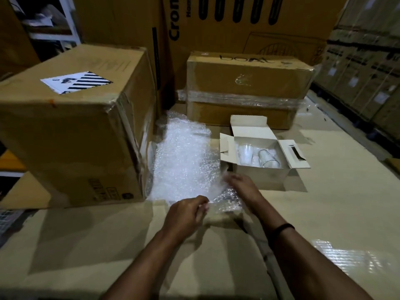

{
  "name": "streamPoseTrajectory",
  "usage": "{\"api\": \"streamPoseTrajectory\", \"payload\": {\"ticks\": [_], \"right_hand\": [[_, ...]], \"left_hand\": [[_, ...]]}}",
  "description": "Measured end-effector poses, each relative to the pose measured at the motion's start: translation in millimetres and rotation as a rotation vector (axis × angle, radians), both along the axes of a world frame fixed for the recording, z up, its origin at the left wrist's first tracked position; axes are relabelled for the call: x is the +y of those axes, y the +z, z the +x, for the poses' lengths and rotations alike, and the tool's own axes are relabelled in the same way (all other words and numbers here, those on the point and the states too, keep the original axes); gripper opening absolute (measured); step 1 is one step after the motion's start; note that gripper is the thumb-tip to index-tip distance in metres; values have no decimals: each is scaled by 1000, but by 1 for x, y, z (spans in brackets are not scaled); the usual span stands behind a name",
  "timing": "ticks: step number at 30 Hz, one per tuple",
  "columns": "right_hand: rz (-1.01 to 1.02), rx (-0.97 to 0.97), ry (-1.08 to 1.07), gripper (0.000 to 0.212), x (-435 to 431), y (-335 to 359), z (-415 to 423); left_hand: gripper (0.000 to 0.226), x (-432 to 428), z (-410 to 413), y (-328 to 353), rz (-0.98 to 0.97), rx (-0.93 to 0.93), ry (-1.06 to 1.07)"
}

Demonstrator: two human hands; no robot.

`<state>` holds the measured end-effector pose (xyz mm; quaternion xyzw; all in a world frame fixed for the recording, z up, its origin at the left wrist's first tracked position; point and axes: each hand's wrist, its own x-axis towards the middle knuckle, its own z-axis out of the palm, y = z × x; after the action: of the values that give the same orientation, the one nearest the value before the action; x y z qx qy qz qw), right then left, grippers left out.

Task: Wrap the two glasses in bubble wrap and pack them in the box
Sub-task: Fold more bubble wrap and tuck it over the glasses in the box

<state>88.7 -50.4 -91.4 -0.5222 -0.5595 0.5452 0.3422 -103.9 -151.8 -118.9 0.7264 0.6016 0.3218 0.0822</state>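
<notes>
I take the white box [259,178] as my mark. It stands open, flaps spread, and both glasses lie on their sides inside it: one glass [245,153] toward the left wall, the other glass [268,158] just beside it on the right. Both look bare, so I judge neither is wrapped yet.

The bubble wrap [184,161] lies flat just left of the box, close enough that a glass can go straight across onto it. My left hand [186,215], in front of the box and to its left, pinches the sheet's near edge between thumb and curled fingers, I think to pull it flat. My right hand [242,185] is at the sheet's corner, right in front of the box; it is blurred, so I cannot tell whether it grips or only presses.
</notes>
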Motion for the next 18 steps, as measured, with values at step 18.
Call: {"api": "streamPoseTrajectory", "payload": {"ticks": [18], "right_hand": [[-45,-919,317,46,13,36,135]], "left_hand": [[64,26,60,9,-430,358,334]]}}
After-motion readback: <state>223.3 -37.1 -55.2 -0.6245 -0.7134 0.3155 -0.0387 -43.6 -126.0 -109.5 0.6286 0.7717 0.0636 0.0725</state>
